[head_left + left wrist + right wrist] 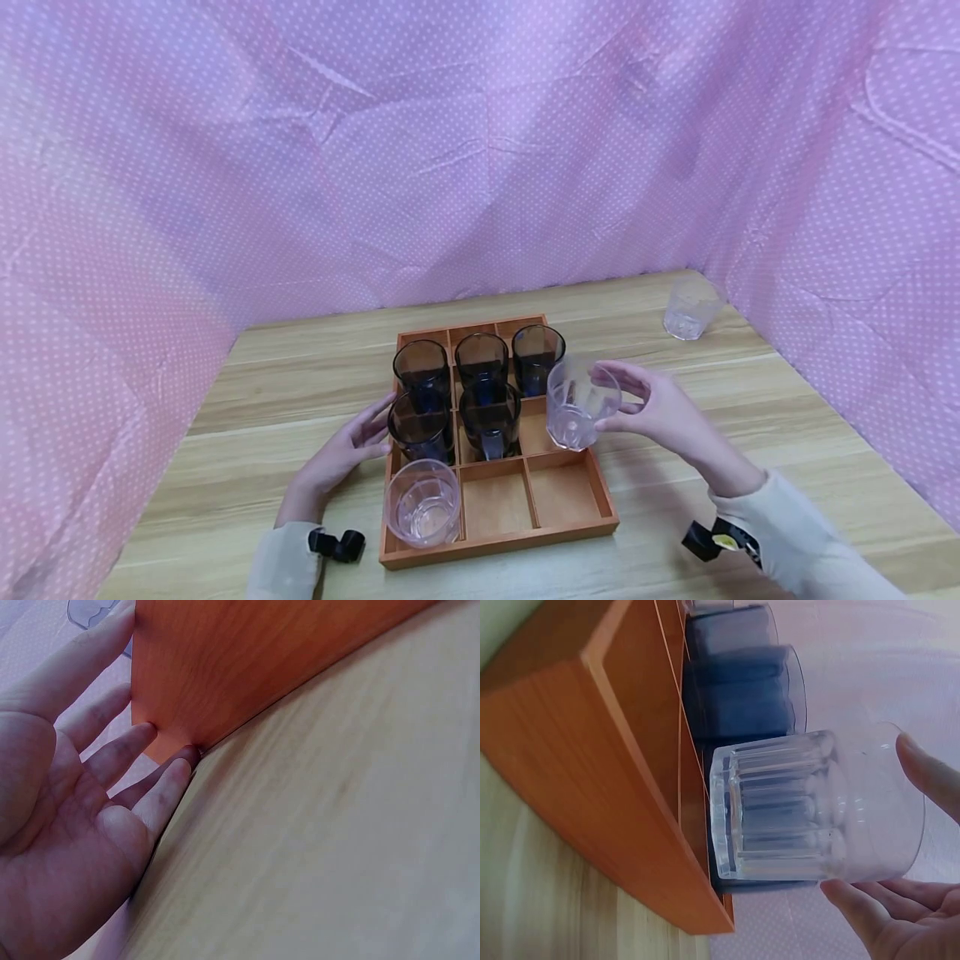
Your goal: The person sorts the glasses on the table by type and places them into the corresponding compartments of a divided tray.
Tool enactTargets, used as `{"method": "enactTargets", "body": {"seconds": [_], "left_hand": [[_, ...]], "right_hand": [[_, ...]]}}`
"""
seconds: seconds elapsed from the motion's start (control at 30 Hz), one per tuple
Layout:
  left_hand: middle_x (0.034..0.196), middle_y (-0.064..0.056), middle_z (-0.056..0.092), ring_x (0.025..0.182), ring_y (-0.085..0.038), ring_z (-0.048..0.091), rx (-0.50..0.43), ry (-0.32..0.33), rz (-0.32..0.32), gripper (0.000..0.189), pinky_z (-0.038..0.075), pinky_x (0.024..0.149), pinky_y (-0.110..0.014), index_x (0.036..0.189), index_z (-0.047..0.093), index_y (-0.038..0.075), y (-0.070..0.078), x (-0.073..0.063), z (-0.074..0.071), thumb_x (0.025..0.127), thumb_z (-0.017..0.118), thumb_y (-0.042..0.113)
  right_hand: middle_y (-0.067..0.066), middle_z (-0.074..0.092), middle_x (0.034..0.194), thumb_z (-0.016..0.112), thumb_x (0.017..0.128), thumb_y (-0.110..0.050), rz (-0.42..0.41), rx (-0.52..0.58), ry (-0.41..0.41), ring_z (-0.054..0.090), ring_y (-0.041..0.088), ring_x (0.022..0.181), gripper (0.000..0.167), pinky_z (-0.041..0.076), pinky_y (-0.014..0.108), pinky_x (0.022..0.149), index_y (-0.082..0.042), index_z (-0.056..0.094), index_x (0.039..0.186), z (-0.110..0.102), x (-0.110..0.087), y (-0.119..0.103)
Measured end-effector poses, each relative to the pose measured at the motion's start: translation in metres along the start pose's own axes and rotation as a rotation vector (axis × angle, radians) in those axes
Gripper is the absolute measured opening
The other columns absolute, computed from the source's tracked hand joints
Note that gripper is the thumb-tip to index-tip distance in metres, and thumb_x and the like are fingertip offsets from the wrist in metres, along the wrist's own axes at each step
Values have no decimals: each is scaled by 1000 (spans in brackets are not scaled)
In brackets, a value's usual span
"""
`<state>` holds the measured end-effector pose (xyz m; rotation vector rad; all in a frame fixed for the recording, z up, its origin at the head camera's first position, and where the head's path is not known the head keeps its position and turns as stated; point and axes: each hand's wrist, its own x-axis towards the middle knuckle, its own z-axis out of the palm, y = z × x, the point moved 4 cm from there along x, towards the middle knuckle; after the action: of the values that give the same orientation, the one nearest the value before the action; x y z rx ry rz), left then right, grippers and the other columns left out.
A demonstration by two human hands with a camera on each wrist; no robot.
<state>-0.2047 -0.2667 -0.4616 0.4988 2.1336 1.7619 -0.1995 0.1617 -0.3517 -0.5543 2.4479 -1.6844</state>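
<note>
My right hand (pixel 663 412) holds a clear glass (pixel 573 417), thumb on one side and fingers on the other. The glass is upright over the right-hand column of a wooden divided tray (pixel 502 543); in the right wrist view its base (pixel 724 814) overlaps the tray's rim. My left hand (pixel 345 454) rests fingertips against the tray's left outer wall (pixel 247 667), fingers extended. Several dark tinted glasses (pixel 491 421) stand upright in the tray's far and middle compartments. Another clear glass (pixel 424 508) sits in the near left compartment.
A further clear glass (pixel 688 317) stands at the table's far right. The wooden table (pixel 300 367) is enclosed by a pink dotted cloth (pixel 465 167) at the back and sides. Black straps (pixel 337 546) are on both wrists.
</note>
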Motion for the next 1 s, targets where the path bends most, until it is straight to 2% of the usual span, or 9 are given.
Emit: {"method": "enactTargets", "body": {"seconds": [0.13,0.33,0.7,1.0], "left_hand": [[158,-30,12,143,-49,15,9,3,1,77,38,100,-12,156,12,9,1,0,0,95,59,8],[158,-30,13,143,-47,16,15,8,-4,77,38,100,-12,156,12,10,1,0,0,95,59,8],[158,-30,10,143,-52,11,-9,-5,-1,78,38,99,-12,156,10,9,-1,1,0,95,58,8],[160,-26,11,145,-48,13,-15,1,-8,79,38,99,-11,157,11,11,-1,0,-1,94,60,9]], "right_hand": [[26,54,137,82,74,-7,-4,11,-31,51,41,126,75,52,27,94,6,46,138,9,-4,-2],[31,48,140,83,72,-4,-2,106,-109,50,48,125,79,54,31,91,8,42,139,24,-10,-5],[29,50,139,84,72,-9,-11,130,-192,49,48,126,79,54,34,90,6,44,138,46,-18,-7],[24,55,135,87,70,-14,-4,93,-207,55,44,121,79,55,31,90,0,48,137,64,-21,-10]]}}
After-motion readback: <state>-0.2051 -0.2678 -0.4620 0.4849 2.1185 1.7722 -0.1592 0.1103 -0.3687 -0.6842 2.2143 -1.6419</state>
